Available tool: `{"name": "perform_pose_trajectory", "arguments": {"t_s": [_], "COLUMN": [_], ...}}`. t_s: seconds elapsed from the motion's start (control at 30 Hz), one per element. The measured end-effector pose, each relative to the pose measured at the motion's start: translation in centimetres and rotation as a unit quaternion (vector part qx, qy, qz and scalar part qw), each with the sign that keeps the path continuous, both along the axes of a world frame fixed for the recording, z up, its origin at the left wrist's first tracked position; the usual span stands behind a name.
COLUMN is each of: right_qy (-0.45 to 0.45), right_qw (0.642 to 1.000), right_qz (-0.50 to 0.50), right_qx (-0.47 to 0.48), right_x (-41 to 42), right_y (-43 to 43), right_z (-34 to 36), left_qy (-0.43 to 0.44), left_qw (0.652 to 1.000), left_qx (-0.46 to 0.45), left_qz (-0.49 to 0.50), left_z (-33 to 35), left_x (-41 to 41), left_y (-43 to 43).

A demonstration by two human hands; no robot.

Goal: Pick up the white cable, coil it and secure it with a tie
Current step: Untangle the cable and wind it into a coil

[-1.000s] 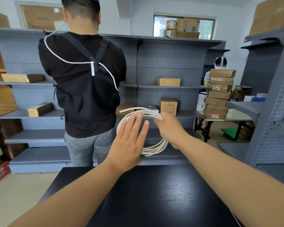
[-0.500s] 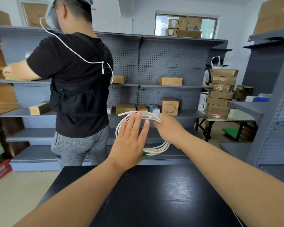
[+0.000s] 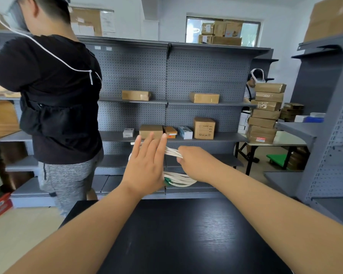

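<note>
1. Most of the coiled white cable [image 3: 179, 181] is hidden. The left hand [image 3: 145, 169] is raised flat in front of it, so only a pale sliver of loop shows past the hand's left edge, a few strands show between the two hands, and the bottom of the coil shows under the right wrist.
2. The palm of the left hand faces away. I cannot tell whether it presses on the coil or merely sits in front of it, nor whether the loops pass round it.
3. A small green piece [image 3: 167, 182] sits at the bottom of the coil, just right of the left wrist. It is too small and blurred to tell what it is.
4. The left hand has its fingers straight and slightly spread, and it holds nothing that can be seen.
5. The right hand [image 3: 196, 165] has its fingers curled tight round the upper strands, which run out of the fist towards the left hand.
6. The coil hangs upright in the air between the hands, above the far edge of the black table [image 3: 186, 238] and touching nothing on it.
7. Beyond are the grey shelving [image 3: 186, 76] and a person in a black shirt [image 3: 57, 91], who is cut off by the left edge.
</note>
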State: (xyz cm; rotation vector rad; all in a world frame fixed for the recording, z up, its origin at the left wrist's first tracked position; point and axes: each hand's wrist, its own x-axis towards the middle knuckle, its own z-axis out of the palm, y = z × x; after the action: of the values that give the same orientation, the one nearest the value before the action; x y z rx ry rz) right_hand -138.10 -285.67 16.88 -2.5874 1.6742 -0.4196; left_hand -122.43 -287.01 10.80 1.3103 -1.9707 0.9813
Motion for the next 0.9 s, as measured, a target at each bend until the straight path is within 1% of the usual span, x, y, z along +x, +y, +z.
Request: {"name": "perform_pose_trajectory", "arguments": {"t_s": [0.13,0.27,0.43,0.53,0.63,0.67,0.7,0.8,0.9], "right_qy": [0.012,0.018,-0.01,-0.009,-0.048,-0.031,0.006,0.122,0.154], "right_qw": [1.0,1.0,0.998,0.997,0.991,0.992,0.995,0.992,0.988], "right_qz": [0.006,0.018,0.033,0.038,0.05,0.053,0.054,0.043,0.017], "right_qx": [0.002,0.012,0.042,0.066,0.113,0.108,0.089,0.007,-0.017], "right_x": [0.1,0.0,-0.1,0.1,0.2,0.3,0.6,2.2,3.7], "right_y": [-0.1,-0.4,-1.1,-1.4,-1.2,-0.9,-0.7,-0.1,-0.1], "right_z": [0.0,-0.2,-1.5,-2.4,-3.4,-3.8,-4.2,-5.6,-7.3], "left_qy": [-0.004,-0.015,-0.056,-0.124,-0.161,-0.163,-0.163,-0.153,-0.149], "left_qw": [0.999,0.997,0.993,0.983,0.965,0.96,0.957,0.949,0.933], "left_qx": [0.009,0.061,0.086,0.133,0.205,0.222,0.232,0.273,0.321], "left_qz": [-0.033,-0.033,-0.052,-0.013,0.039,0.048,0.052,0.047,0.059], "left_z": [0.3,0.6,0.7,0.7,0.1,-0.1,-0.3,-0.8,-1.0], "left_x": [0.6,1.0,1.5,1.9,2.4,2.7,2.8,2.9,2.8], "left_y": [-0.2,-0.1,0.0,0.1,-0.3,-0.2,-0.1,0.3,0.9]}}
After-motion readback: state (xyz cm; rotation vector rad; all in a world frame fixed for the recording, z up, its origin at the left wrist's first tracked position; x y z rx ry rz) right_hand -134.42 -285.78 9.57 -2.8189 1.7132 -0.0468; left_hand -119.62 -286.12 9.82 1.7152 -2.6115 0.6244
